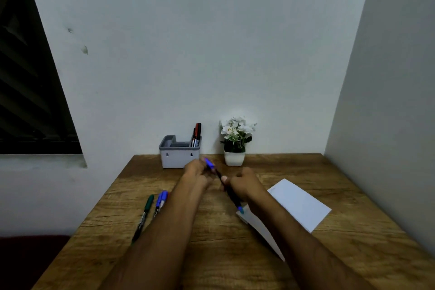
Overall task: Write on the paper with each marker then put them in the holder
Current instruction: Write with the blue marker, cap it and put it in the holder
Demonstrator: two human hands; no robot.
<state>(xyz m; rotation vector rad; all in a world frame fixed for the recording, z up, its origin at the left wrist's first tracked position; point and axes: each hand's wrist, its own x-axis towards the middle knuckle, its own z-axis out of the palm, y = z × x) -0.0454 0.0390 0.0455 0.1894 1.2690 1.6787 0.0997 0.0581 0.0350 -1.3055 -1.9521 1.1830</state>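
Both my hands are raised over the middle of the wooden desk (211, 231). My right hand (244, 183) grips the black barrel of a blue marker (231, 195), whose blue tip points down at the near corner of the white paper (299, 205). My left hand (196, 172) pinches the marker's blue cap (209, 163) at its upper end. Whether the cap is on or off the barrel is blurred. The grey holder (180, 155) stands at the back against the wall, with red and black markers (197, 135) upright in its right compartment.
A green marker (144, 213) and two blue markers (161, 200) lie on the desk left of my left forearm. A white pot with white flowers (235, 143) stands right of the holder. Walls close in at the back and on the right.
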